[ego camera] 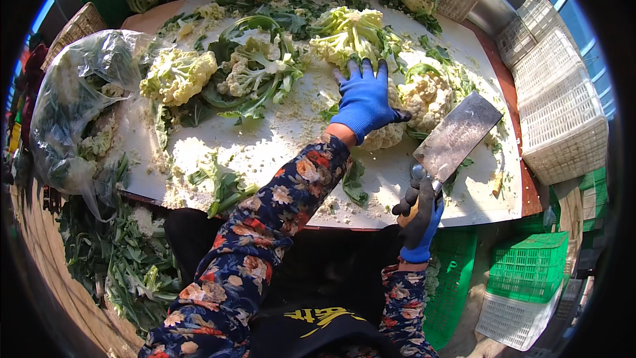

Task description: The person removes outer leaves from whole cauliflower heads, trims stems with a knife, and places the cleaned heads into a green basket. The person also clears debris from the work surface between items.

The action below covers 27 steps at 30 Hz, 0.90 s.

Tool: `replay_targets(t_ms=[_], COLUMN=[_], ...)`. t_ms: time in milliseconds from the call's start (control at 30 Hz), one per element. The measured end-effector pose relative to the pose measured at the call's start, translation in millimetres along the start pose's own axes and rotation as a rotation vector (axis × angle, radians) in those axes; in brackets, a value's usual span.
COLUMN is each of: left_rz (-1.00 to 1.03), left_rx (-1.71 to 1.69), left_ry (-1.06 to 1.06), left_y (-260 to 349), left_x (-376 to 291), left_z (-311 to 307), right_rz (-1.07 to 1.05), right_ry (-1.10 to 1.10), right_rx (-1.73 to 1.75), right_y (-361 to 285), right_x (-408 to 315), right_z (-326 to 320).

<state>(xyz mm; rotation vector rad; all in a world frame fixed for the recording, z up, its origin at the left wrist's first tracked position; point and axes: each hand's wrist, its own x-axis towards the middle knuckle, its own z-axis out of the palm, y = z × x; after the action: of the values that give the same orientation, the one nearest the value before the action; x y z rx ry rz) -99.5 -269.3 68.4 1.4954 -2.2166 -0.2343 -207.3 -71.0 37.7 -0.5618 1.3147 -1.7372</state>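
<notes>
My left hand (365,99), in a blue glove with dark fingertips, lies spread with its fingertips against a pale green cauliflower head (348,35). Partly under its palm and thumb is another cauliflower head (385,136). A cream cauliflower (426,99) sits just right of it. My right hand (420,216), gloved in blue and black, grips the handle of a cleaver (457,134), its broad stained blade pointing up and right over the table. More cauliflower pieces (179,74) and cut stems with leaves (253,69) lie to the left.
Crumbs and leaves litter the white tabletop (397,204); a small knife (498,181) lies near its right edge. A clear plastic bag (74,109) holds leaves at left, above a leaf pile (129,263). White crates (559,104) stand right, green crates (529,266) lower right.
</notes>
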Motion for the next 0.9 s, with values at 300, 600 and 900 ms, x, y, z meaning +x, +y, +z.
replay_targets(t_ms=[300, 600, 900], left_rz=[0.327, -0.273, -0.481], left_rx=[-0.365, -1.400, -1.501], left_ry=[0.221, -0.153, 0.462], left_y=[-132, -174, -129], left_x=[-100, -124, -127], left_z=[22, -18, -23], right_rz=[-0.062, -0.198, -0.041], right_ry=[-0.082, -0.436, -0.434], right_rx=[-0.223, -0.002, -0.408], right_y=[22, 71, 37], right_x=[3, 44, -11], right_z=[-24, 77, 106])
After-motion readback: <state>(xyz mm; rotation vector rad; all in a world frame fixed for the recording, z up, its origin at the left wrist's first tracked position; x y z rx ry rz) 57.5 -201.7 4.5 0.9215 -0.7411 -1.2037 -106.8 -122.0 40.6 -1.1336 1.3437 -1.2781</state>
